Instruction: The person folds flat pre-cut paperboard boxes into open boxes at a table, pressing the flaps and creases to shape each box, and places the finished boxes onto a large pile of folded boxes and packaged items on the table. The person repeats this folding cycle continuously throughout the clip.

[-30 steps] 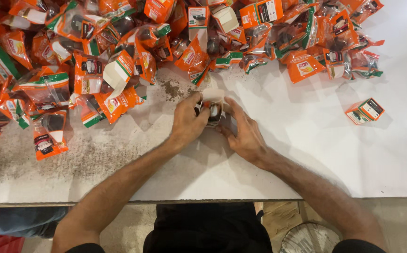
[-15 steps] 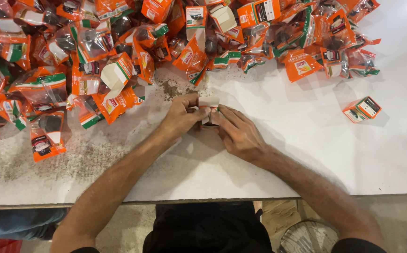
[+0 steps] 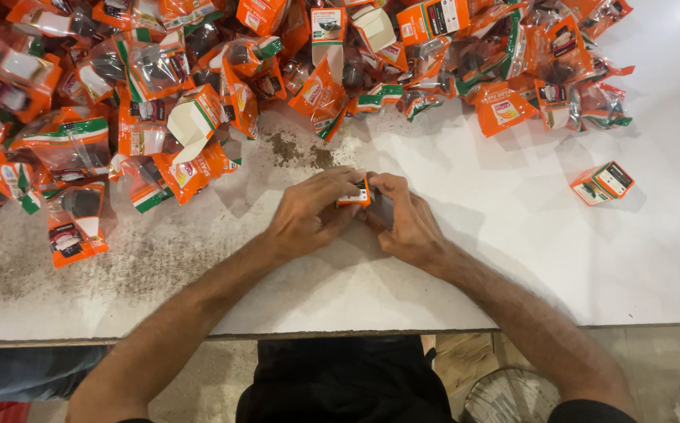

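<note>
Since the earlier frame both hands have closed in, my left hand (image 3: 305,219) and right hand (image 3: 406,223) pinching the small orange box (image 3: 353,196) shut on the white table (image 3: 512,258), one closed box (image 3: 602,182) aside, heap of orange packets (image 3: 199,94) left.

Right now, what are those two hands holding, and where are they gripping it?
A small orange box, pinched between the fingertips of the left hand and the right hand, one at each end.

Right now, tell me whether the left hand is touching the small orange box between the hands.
Touching. The head view shows the left hand with its fingertips pressed against the small orange box, no gap between them; the right hand closes on it too.
</note>
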`<act>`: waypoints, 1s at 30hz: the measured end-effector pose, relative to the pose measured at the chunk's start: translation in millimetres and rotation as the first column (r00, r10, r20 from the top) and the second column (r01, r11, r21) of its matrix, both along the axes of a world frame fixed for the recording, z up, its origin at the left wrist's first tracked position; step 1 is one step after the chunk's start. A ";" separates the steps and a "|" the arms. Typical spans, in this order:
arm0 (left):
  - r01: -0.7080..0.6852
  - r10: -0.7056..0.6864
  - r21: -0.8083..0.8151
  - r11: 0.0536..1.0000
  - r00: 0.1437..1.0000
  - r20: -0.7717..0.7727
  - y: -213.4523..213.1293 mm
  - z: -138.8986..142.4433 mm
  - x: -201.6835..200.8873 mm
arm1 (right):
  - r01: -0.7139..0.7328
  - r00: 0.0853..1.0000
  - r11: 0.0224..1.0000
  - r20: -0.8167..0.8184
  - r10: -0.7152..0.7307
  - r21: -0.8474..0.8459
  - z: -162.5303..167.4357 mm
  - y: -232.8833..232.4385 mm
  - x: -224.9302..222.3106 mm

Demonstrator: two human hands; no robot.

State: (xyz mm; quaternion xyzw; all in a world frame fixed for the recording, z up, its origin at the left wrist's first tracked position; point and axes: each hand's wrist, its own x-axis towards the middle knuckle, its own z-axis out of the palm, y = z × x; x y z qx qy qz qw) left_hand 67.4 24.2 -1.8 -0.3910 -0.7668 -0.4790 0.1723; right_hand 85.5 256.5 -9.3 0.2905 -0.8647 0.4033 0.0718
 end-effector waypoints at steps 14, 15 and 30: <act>0.051 -0.100 -0.210 0.976 0.968 -0.229 -4.4 -3.0 -3.6 | 0.005 0.992 0.978 -0.122 0.021 0.207 12.9 -4.9 1.9; 0.055 -0.090 -0.179 0.982 0.976 -0.196 -3.5 -2.8 -2.9 | -0.003 0.990 0.984 -0.141 0.029 0.176 13.1 -5.0 1.5; 0.060 -0.085 -0.210 0.976 0.990 -0.115 -1.2 1.9 5.8 | -0.034 0.960 0.967 -0.262 0.102 0.252 10.5 -3.7 -0.4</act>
